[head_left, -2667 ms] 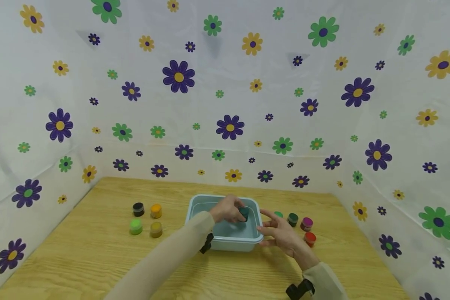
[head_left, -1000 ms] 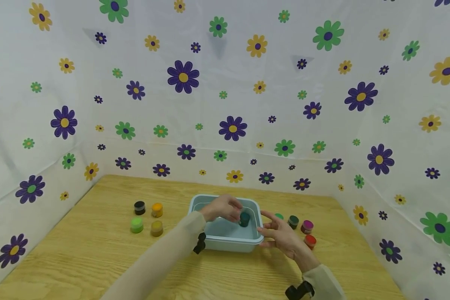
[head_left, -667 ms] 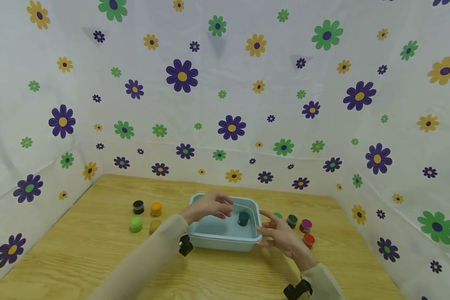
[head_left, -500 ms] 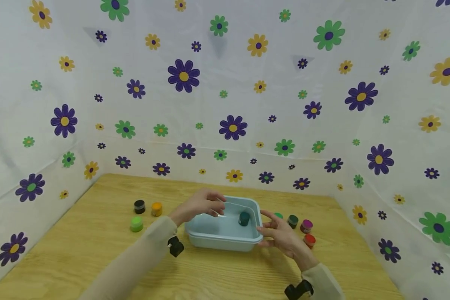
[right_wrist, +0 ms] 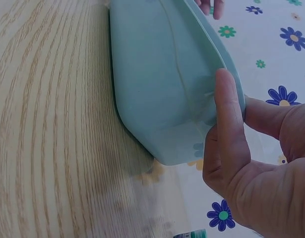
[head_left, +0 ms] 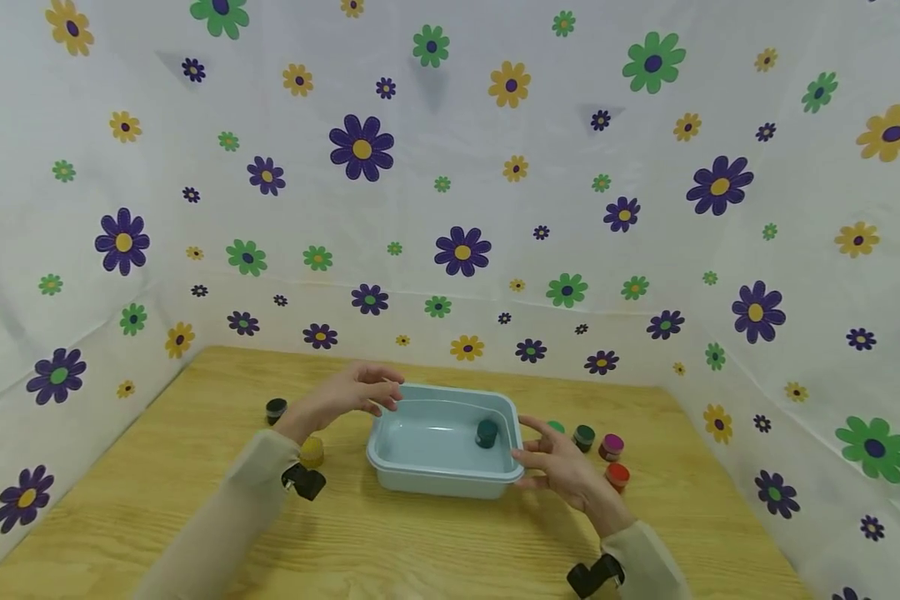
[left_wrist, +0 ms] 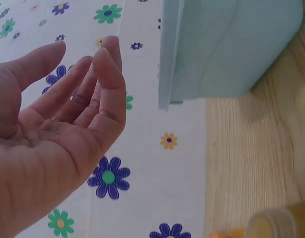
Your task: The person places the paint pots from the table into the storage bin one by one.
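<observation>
My left hand [head_left: 348, 393] hovers at the left end of a pale blue plastic tub [head_left: 442, 481], holding nothing. Its fingers are loosely bent in the left wrist view. Inside the tub, toward the right end, a dark teal paint jar [head_left: 487, 432] stands upright. My right hand [head_left: 566, 472] holds the tub's right end; the right wrist view has its thumb and fingers against the rim [right_wrist: 230, 62]. Beneath the left forearm side, a yellow paint jar [head_left: 312, 452] shows, with a black-lidded jar [head_left: 276, 409] behind the wrist. Other jars on that side are hidden by the hand and sleeve.
Right of the tub stand several paint jars: a green one [head_left: 555, 427] partly behind the hand, a dark green one [head_left: 584, 437], a magenta one [head_left: 611, 447] and a red one [head_left: 617, 476]. A flower-printed sheet [head_left: 420, 208] surrounds the wooden table [head_left: 420, 550].
My left hand let go of the teal jar inside the tub, then moved left out over the tub's left end. The right hand stayed at the tub's right end.
</observation>
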`<action>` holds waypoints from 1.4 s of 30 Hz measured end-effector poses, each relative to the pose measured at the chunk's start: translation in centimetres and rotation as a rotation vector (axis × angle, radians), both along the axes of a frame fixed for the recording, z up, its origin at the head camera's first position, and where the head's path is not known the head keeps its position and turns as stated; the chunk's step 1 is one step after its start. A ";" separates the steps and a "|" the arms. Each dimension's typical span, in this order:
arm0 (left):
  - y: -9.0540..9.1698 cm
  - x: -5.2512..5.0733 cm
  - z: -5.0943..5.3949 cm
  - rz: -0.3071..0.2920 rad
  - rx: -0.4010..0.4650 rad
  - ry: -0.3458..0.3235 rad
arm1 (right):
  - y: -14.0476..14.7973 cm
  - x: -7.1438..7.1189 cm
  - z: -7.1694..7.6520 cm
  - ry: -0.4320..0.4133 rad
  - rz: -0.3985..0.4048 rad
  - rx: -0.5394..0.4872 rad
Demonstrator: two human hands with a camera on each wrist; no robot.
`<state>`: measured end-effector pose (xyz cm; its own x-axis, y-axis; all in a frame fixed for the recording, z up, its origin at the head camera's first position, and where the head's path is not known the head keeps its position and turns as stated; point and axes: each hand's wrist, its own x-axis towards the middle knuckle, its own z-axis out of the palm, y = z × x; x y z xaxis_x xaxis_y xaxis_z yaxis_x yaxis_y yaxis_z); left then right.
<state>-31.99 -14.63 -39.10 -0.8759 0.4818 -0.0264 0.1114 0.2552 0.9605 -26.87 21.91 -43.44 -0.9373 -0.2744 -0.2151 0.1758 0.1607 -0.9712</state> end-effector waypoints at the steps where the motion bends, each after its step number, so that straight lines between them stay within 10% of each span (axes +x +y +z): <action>1: -0.5 -0.1 -0.1 -0.009 -0.011 -0.003 | 0.0 0.0 0.0 -0.001 -0.004 0.001; 23: -9.5 -0.8 -3.0 -0.057 -0.255 0.023 | 0.3 0.0 0.0 0.008 0.001 -0.009; 42: -10.4 -0.8 -3.9 -0.228 -0.394 0.036 | 0.1 0.0 0.3 0.011 0.013 -0.009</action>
<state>-32.75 -24.98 -43.05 -0.7522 0.6218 -0.2179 0.2387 0.5653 0.7896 -26.86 21.97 -43.16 -0.9358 -0.2886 -0.2026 0.1633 0.1546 -0.9744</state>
